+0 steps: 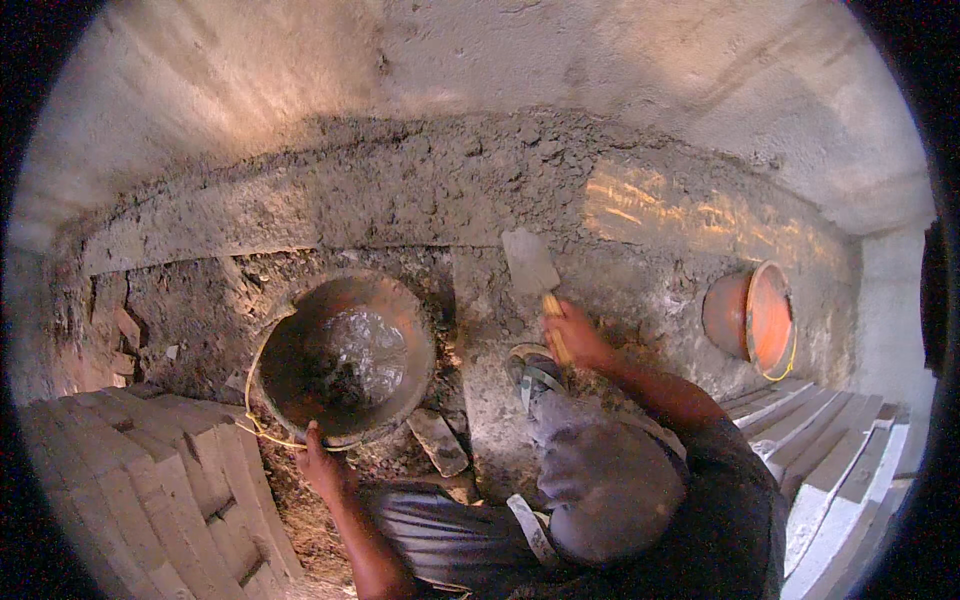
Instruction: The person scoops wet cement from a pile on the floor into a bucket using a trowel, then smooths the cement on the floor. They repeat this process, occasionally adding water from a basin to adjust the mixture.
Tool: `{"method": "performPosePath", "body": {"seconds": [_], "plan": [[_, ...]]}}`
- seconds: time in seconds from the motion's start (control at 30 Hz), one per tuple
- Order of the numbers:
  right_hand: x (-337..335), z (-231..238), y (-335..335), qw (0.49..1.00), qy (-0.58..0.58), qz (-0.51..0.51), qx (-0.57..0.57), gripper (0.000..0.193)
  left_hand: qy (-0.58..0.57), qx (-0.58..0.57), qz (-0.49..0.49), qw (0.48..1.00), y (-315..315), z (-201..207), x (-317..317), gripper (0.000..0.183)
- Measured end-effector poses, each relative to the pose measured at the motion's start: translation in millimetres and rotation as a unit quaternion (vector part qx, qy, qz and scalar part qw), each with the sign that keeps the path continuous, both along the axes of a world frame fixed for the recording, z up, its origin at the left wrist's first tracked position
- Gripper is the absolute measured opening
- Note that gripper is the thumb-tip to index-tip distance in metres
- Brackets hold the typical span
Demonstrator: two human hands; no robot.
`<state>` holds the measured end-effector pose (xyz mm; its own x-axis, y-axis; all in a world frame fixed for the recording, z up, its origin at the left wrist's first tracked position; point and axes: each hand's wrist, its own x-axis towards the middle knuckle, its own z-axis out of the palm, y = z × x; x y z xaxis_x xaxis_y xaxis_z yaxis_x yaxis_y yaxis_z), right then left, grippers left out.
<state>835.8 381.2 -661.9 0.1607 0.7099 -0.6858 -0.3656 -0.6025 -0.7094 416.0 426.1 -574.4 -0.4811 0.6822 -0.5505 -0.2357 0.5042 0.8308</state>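
Note:
My left hand [325, 472] grips the near rim of a large round bucket [420, 390], thumb over the edge. The bucket is smeared with mortar, has a thin yellow handle hanging at its left side, and holds shiny wet grey mix [365, 350]. My right hand [578, 338] is closed around the wooden handle of a trowel [530, 262]. The trowel's flat grey blade points away from me, over the edge of a rough strip of mortar [480, 190] along the wall. Beside my right hand is my sandalled foot [537, 368].
An orange bucket [770, 312] lies tipped on its side at the right. Stacked bricks or blocks rise at the near left [130, 480] and near right [830, 450]. A loose brick piece [438, 442] lies beside the large bucket. A plastered wall [480, 60] closes the far side.

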Motion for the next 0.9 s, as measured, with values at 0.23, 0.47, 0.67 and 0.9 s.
{"method": "performPosePath", "body": {"seconds": [0.23,0.47,0.67,0.9], "plan": [[15,-20,105,0.998,-0.052,-0.009,0.018,0.015,0.021,0.049,-0.010,0.999,0,11,9,0.040],[43,-2,168,0.992,-0.027,-0.072,0.100,0.017,0.019,0.023,-0.046,0.999,2,13,9,0.041],[-20,39,104,0.981,-0.117,0.040,0.147,0.032,0.034,0.018,-0.036,0.999,-6,-15,-14,0.044],[-53,75,48,0.960,-0.179,0.086,0.195,0.027,0.051,-0.041,-0.025,0.998,6,18,12,0.047]]}}
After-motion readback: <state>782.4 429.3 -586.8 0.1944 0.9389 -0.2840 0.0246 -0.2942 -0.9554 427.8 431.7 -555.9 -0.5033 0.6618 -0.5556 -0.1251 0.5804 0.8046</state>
